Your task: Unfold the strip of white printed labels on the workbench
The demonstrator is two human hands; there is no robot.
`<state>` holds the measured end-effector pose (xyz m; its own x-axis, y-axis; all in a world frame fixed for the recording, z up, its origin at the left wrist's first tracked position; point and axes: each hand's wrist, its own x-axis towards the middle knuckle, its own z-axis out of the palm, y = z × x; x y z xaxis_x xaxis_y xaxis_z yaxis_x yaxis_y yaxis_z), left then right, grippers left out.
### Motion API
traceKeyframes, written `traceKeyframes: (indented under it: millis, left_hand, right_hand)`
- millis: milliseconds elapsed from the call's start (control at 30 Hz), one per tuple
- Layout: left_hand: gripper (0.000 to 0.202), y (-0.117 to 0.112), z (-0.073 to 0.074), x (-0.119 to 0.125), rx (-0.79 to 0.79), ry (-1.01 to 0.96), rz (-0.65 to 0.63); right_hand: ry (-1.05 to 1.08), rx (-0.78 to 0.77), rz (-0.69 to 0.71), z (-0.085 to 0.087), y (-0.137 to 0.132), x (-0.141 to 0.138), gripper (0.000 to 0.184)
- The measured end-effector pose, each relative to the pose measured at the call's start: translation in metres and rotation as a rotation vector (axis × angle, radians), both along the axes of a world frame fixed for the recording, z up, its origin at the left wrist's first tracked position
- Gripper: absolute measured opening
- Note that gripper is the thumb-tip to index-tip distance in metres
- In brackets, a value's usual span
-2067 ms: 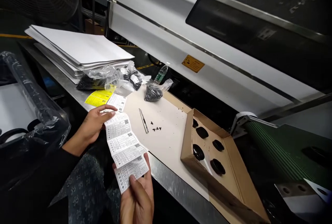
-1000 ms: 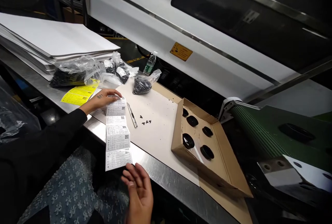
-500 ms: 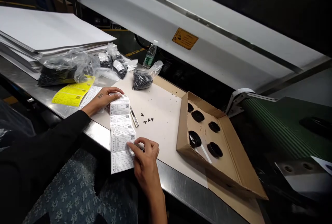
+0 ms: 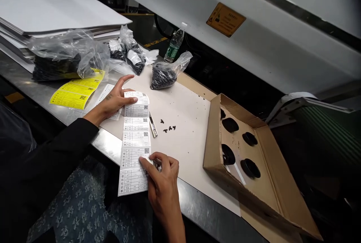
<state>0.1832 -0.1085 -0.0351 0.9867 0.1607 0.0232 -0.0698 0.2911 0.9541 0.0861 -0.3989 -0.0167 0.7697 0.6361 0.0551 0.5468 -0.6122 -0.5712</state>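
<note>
Your left hand (image 4: 113,102) lies spread, pressing the top of the label strip (image 4: 136,141) onto the card sheet (image 4: 180,123), while your right hand (image 4: 163,183) pinches its lower edge. Uneven pulling could tear the strip or catch the utility knife (image 4: 152,124) just beside it.

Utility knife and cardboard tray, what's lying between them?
In the head view, small black pieces lie on the pale sheet between the utility knife and the cardboard tray.
</note>
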Motion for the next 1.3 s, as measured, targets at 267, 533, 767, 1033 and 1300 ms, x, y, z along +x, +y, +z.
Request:
traceKeyframes:
  millis: [267,533,767,1033,1300]
  left_hand:
    - [0.095,-0.001,0.001,0.003,0.022,-0.026,0.038]
    - [0.1,-0.006,0.008,0.001,-0.015,-0.042,0.051]
    - [0.1,-0.006,0.009,0.002,-0.028,-0.009,0.043]
    - [0.104,-0.009,0.014,-0.002,-0.032,0.014,0.017]
    - [0.108,-0.01,0.018,0.0,-0.076,0.045,0.006]
  right_hand:
    - [0.02,0.001,0.007,0.002,0.001,0.001,0.055]
    - [0.029,0.117,-0.048,-0.002,-0.003,0.001,0.054]
    - [-0.008,0.145,-0.126,-0.005,-0.001,0.002,0.045]
    - [0.02,0.148,-0.187,-0.008,0.001,0.001,0.037]
    - [-0.087,0.124,-0.124,-0.018,-0.003,0.004,0.042]
